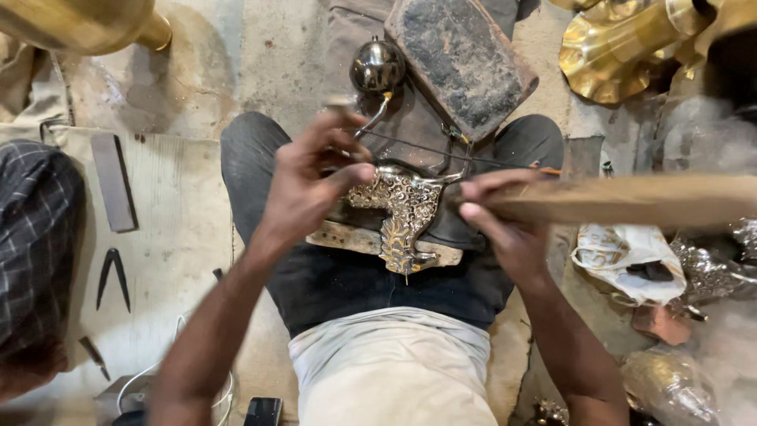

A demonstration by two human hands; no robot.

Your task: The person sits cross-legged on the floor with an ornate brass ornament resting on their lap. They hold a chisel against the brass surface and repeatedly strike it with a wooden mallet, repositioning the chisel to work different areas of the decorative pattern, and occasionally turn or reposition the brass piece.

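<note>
left hand (315,177) at frame centre pinches a thin tool against an ornate silver-and-gold metal piece (402,211) lying on a wooden block (347,235) across the lap; right hand (505,217) grips a blurred wooden mallet (631,199). white crumpled plastic bag (627,252) sits at right, brass vessels (631,43) at upper right.

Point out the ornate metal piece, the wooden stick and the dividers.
Ornate metal piece (402,213): head view, on its embossed middle.
Wooden stick (631,199): head view, on the middle of its blurred shaft.
Dividers (114,276): head view, between hinge and tips, on one leg.
</note>
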